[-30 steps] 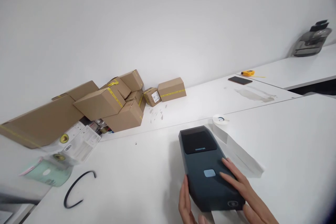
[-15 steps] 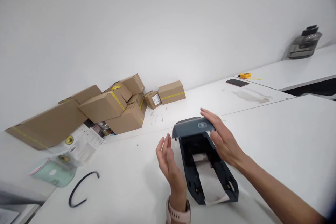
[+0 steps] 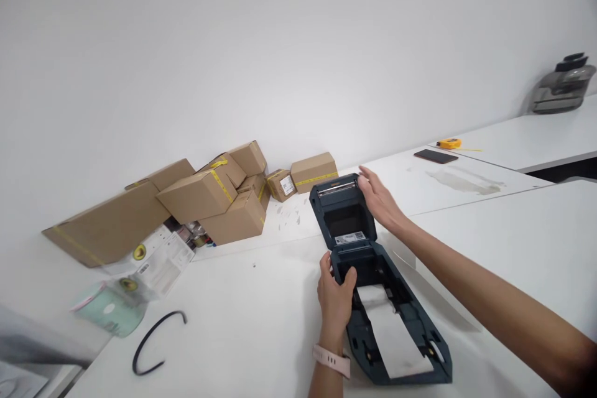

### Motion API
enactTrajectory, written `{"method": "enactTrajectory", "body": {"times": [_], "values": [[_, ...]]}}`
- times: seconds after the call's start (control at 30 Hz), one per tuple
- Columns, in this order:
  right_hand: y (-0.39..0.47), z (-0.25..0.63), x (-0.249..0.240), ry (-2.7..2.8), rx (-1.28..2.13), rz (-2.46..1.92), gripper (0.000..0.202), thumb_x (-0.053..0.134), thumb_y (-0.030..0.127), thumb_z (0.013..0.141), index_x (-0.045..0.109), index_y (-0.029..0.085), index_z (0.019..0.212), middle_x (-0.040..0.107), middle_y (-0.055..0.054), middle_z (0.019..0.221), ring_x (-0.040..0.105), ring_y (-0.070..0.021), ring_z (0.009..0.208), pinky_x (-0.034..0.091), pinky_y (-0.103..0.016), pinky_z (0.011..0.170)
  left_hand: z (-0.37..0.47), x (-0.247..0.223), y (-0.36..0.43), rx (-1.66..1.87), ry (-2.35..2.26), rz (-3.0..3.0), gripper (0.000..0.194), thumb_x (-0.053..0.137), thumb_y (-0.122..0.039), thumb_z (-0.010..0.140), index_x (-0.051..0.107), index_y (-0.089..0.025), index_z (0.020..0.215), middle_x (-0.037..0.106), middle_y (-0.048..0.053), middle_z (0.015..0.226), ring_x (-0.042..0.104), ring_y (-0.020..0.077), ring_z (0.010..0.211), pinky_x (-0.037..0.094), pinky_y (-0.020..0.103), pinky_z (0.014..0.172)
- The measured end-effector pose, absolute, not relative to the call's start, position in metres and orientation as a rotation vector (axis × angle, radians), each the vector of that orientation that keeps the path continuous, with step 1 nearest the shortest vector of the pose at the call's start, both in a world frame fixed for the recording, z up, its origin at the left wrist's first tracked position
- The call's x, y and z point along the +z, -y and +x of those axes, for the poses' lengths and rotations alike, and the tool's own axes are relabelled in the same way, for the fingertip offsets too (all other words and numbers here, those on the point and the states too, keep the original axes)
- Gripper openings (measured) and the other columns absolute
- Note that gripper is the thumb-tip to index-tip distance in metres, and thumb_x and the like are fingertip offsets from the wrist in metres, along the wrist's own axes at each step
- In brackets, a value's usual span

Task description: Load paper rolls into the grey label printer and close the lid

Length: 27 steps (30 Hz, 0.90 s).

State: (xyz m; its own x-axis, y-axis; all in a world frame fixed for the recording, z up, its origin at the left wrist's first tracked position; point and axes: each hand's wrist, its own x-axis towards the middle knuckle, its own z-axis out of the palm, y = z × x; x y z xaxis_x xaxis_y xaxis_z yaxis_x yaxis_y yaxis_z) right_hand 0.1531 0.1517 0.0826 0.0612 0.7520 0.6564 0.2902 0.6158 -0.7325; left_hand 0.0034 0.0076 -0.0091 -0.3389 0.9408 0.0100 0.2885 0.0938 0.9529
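Observation:
A dark blue-grey label printer [image 3: 417,323] lies on the white table with its lid [image 3: 345,211] swung back. The lid's inner side shows a silvery bar and a white sticker. Inside the base runs a strip of white paper [image 3: 394,336], reaching to the front edge. My left hand [image 3: 334,298] grips the base's left wall near the hinge, thumb over the inside and fingers outside. At the lid's upper right edge, my right hand [image 3: 377,196] holds on with thumb and fingers; the fingertips are partly hidden. A pink watch band [image 3: 331,360] circles my left wrist.
Cardboard boxes [image 3: 200,196] are piled at the back left against the wall. A black curved strip [image 3: 144,342] and a mint-green pouch [image 3: 114,311] lie at the left. Farther right are a phone [image 3: 436,156], a yellow tape measure [image 3: 449,144] and a grey jug [image 3: 562,90].
The lid has swung farther back, so its inner side now shows. My left hand has gone from beside the printer to gripping its wall. The view has shifted slightly.

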Motion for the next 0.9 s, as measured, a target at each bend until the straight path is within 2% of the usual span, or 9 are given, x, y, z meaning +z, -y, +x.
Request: {"method": "enactTrajectory", "body": {"times": [0.07,0.13,0.2,0.3,0.4,0.5,0.67,0.77,0.9], "values": [[-0.122,0.163,0.066,1.508,0.244,-0.81,0.04,0.044,0.045,0.1,0.056,0.023,0.131,0.062,-0.013,0.133,0.058,-0.0281,0.12,0.046,-0.046,0.101,0.002,-0.011,-0.009,1.273,-1.723,1.237,0.062,0.063,-0.047,0.087,0.044,-0.023,0.14,0.057,0.011,0.144,0.055,0.0253,0.129,0.043,0.035,0.105],[-0.093,0.171,0.044,1.671,0.051,-0.635,0.02,0.049,0.031,0.098,0.065,0.024,0.108,0.072,-0.009,0.101,0.064,-0.0242,0.097,0.05,-0.041,0.089,0.002,-0.013,-0.01,1.301,-1.712,1.263,0.057,0.062,-0.046,0.087,0.046,-0.024,0.138,0.06,0.01,0.14,0.059,0.0244,0.124,0.045,0.034,0.102],[-0.074,0.175,0.022,1.99,0.026,-0.577,0.019,0.048,0.024,0.097,0.067,0.023,0.095,0.072,-0.006,0.085,0.064,-0.0211,0.08,0.049,-0.039,0.084,0.002,-0.015,-0.011,1.316,-1.718,1.292,0.054,0.062,-0.044,0.087,0.048,-0.025,0.136,0.063,0.008,0.137,0.061,0.0244,0.121,0.046,0.034,0.101],[-0.067,0.171,0.001,2.495,0.078,-0.598,0.028,0.045,0.016,0.095,0.07,0.022,0.084,0.072,-0.004,0.076,0.066,-0.0213,0.08,0.042,-0.045,0.099,0.003,-0.014,-0.01,1.294,-1.779,1.313,0.054,0.06,-0.042,0.087,0.047,-0.025,0.137,0.064,0.009,0.135,0.061,0.0258,0.122,0.046,0.035,0.1],[-0.074,0.161,-0.005,2.837,0.028,-0.608,0.024,0.052,0.01,0.086,0.074,0.019,0.082,0.075,-0.007,0.077,0.068,-0.0249,0.089,0.032,-0.046,0.109,0.005,-0.012,-0.009,1.245,-1.859,1.316,0.061,0.059,-0.041,0.088,0.04,-0.024,0.144,0.061,0.011,0.139,0.059,0.0274,0.125,0.044,0.038,0.103],[-0.079,0.153,0.0,3.025,-0.038,-0.654,0.021,0.056,0.01,0.081,0.077,0.014,0.084,0.076,-0.012,0.077,0.07,-0.0263,0.081,0.035,-0.044,0.101,0.006,-0.009,-0.008,1.225,-1.92,1.407,0.065,0.057,-0.036,0.088,0.035,-0.026,0.148,0.052,0.011,0.149,0.053,0.0276,0.133,0.041,0.041,0.108],[-0.076,0.151,0.006,3.097,-0.066,-0.684,0.024,0.054,0.011,0.082,0.077,0.011,0.084,0.076,-0.015,0.079,0.071,-0.0279,0.08,0.037,-0.043,0.094,0.005,0.0,-0.016,1.244,-1.972,1.736,0.074,0.058,-0.021,0.081,0.036,-0.026,0.151,0.018,0.005,0.167,0.017,0.0244,0.154,0.022,0.041,0.122],[-0.073,0.152,0.007,3.105,-0.064,-0.71,0.026,0.052,0.013,0.085,0.077,0.01,0.088,0.076,-0.017,0.083,0.071,-0.0294,0.084,0.036,-0.044,0.096,0.001,0.006,-0.024,1.137,-1.911,1.848,0.09,0.058,-0.015,0.076,0.023,-0.028,0.158,0.022,0.006,0.166,0.014,0.0249,0.155,0.011,0.045,0.125],[-0.072,0.152,0.008,3.106,-0.047,-0.728,0.026,0.051,0.014,0.086,0.076,0.009,0.091,0.077,-0.018,0.088,0.071,-0.0302,0.086,0.036,-0.045,0.098,-0.005,0.013,-0.031,1.044,-1.85,1.83,0.101,0.06,-0.014,0.071,0.014,-0.028,0.16,0.028,0.007,0.164,0.019,0.0271,0.153,0.011,0.047,0.124]]}}
